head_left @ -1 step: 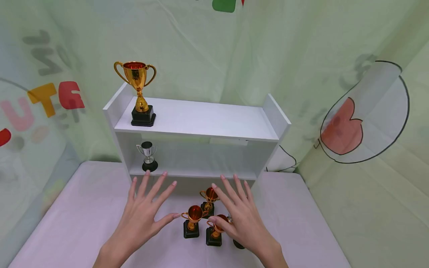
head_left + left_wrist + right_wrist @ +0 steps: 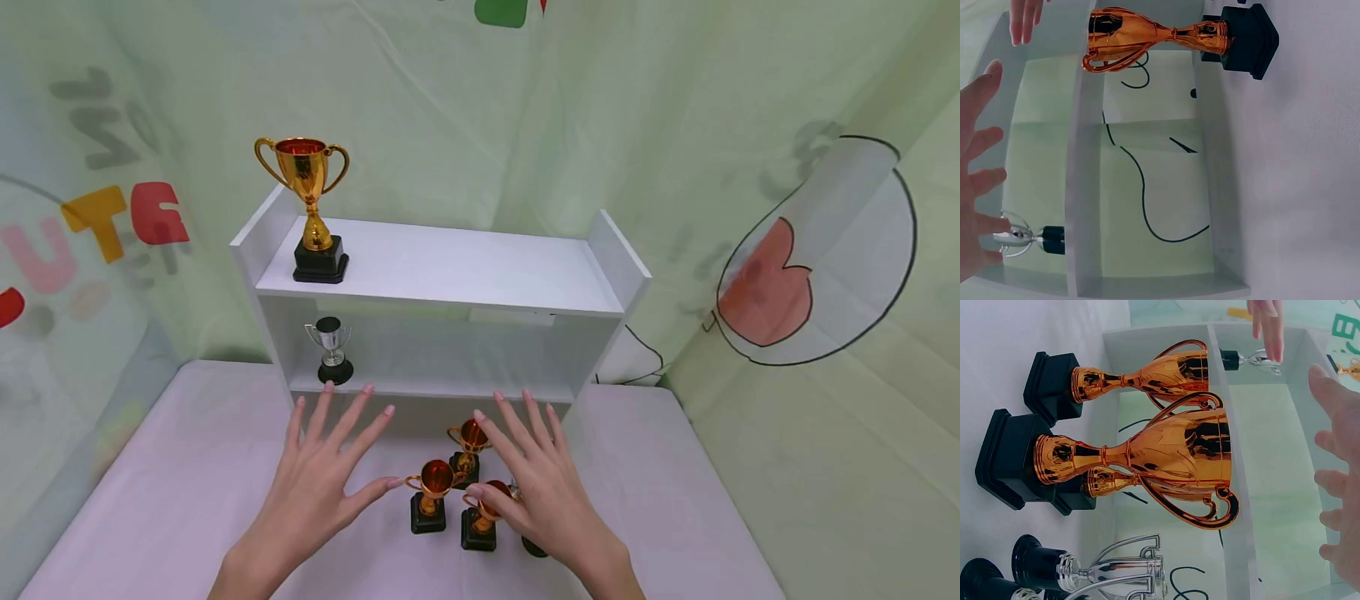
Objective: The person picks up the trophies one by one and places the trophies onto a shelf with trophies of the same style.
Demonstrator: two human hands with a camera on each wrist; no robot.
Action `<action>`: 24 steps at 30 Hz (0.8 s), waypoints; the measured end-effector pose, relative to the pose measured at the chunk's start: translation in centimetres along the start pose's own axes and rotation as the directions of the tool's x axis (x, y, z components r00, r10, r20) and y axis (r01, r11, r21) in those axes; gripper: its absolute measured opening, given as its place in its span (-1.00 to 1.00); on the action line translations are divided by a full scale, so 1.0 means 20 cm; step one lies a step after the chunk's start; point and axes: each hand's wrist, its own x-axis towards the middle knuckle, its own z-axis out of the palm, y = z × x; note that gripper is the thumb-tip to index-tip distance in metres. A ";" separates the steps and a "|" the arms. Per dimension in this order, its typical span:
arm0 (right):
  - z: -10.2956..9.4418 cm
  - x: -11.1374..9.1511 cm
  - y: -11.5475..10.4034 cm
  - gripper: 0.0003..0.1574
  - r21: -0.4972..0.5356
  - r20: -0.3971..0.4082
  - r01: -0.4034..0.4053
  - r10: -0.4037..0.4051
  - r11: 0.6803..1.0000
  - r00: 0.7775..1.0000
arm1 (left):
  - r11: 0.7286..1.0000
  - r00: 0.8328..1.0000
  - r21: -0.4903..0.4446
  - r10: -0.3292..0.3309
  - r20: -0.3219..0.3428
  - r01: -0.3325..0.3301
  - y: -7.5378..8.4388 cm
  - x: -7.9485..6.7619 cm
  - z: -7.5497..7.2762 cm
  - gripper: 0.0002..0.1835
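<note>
Gold trophies (image 2: 428,503), three of them, stand upright on the table (image 2: 660,500) before the white shelf unit (image 2: 450,267) in the head view. Each has a glossy, metallic cup, paired curling handles, a waisted stem and a squarish black base. The table wears a smooth, pale lilac cover; the shelf is flat board with straight edges, and the curtain (image 2: 450,125) behind is soft, creased, pale green cloth. A large gold trophy (image 2: 303,171) stands at the left of the top board, and a small silver trophy (image 2: 332,342) with a round black foot stands below it. The left hand (image 2: 322,483) and right hand (image 2: 551,492) are held out palms down, fingers spread and pointing toward the shelf, thumbs turned inward; neither grips anything. The right hand covers part of one gold cup and most of another piece with a rounded black base.

From the left wrist, turned sideways, spread fingers overlap the silver trophy; whether they touch it cannot be told. A thin black cord (image 2: 1143,187) loops behind the lower opening.

From the right wrist, the gold cups show mirror-like, bulging sides, with silver cups (image 2: 1113,572) at the lower corner. The right fingers stay apart from them all.
</note>
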 end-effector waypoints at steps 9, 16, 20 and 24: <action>0.01 -0.01 0.00 -0.05 0.007 -0.030 0.021 -0.021 1.000 0.999 | 0.999 0.995 0.014 -0.048 -0.086 0.049 -0.03 -0.01 -0.04 -0.13; 0.00 -0.01 0.00 -0.07 0.014 -0.082 0.043 -0.042 0.999 0.996 | 0.992 0.922 -0.044 -0.127 -0.365 0.119 -0.09 0.01 -0.04 -0.36; 0.00 -0.01 0.00 -0.08 0.023 -0.081 0.050 -0.048 0.999 0.996 | 0.973 0.879 -0.087 -0.230 -0.417 0.213 -0.12 0.02 -0.05 -0.54; 0.00 -0.02 0.00 -0.10 0.038 -0.106 0.061 -0.057 0.997 0.993 | 0.946 0.847 -0.143 -0.323 -0.422 0.290 -0.15 0.02 -0.04 -0.54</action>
